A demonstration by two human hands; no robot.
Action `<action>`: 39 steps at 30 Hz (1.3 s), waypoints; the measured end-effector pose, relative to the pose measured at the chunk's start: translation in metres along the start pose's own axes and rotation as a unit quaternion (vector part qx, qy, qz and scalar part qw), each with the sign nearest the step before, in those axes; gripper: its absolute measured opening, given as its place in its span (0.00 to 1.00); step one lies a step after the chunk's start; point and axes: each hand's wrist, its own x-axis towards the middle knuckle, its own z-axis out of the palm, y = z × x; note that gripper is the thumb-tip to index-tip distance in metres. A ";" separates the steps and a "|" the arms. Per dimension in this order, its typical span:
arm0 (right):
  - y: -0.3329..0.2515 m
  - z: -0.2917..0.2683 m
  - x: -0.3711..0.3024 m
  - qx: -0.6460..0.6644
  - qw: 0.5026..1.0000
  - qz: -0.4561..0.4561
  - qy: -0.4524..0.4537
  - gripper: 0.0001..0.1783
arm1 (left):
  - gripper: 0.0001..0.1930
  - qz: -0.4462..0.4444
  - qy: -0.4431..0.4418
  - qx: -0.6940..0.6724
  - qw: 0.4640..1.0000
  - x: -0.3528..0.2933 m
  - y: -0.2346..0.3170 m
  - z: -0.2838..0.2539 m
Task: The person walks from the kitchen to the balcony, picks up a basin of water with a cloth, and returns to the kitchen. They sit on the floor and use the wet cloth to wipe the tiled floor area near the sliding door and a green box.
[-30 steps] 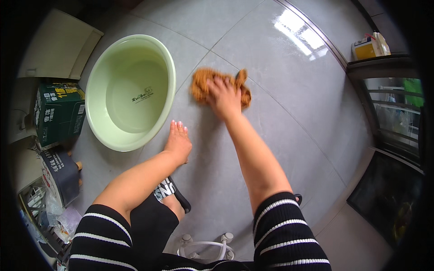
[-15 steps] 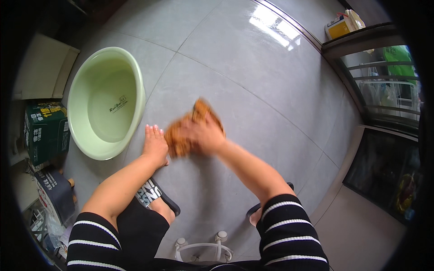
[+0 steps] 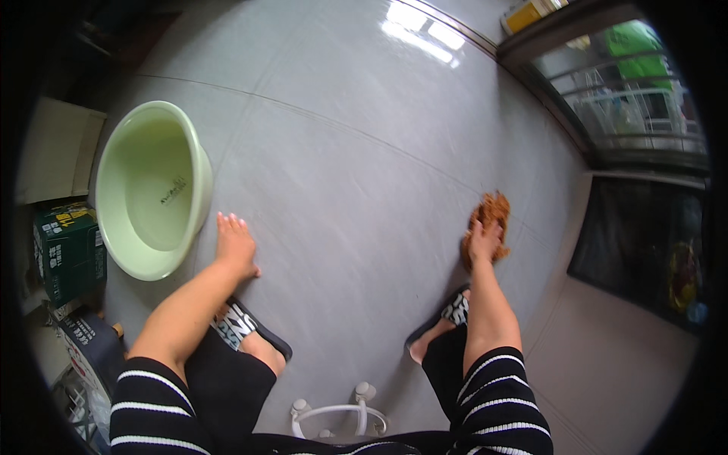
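Far to the right on the grey tiles, a crumpled brown cloth [image 3: 497,206] lies under my right hand [image 3: 486,239]. My fingers press down over its bunched folds, gripping it against the floor; the fingertips are partly lost among the folds. My left hand [image 3: 236,246] rests palm down on the floor in front of my left foot, fingers stretched out and holding nothing. Just left of it stands a pale green oval basin [image 3: 199,171], with small dark print on its inside.
Slippers [image 3: 262,334] are on my feet, spread apart. A white-legged base with casters [image 3: 365,392] is close behind them. Along the left are a dark green box [image 3: 72,254] and a beige carton [image 3: 57,152]. A dark-framed glass door [image 3: 637,98] borders the right.
My right hand has swept the brown cloth across the floor from near my left hand to the far right. The left hand stays planted. The view has shifted slightly.
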 end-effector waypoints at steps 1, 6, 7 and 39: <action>-0.030 -0.005 -0.028 0.026 0.999 -0.019 -0.013 0.41 | 0.65 -0.009 0.006 0.003 1.000 -0.001 0.000 0.004; -0.153 -0.031 -0.169 0.053 0.979 -0.156 -0.120 0.37 | 0.63 -0.010 -0.010 0.034 0.999 -0.001 0.005 -0.005; -0.160 -0.033 -0.201 0.058 0.963 -0.223 -0.142 0.37 | 0.60 -0.008 -0.018 0.041 0.999 -0.001 0.008 -0.010; 0.003 -0.019 -0.168 0.075 0.984 0.158 -0.043 0.32 | 0.75 -0.045 0.011 -0.122 0.991 -0.013 0.232 -0.119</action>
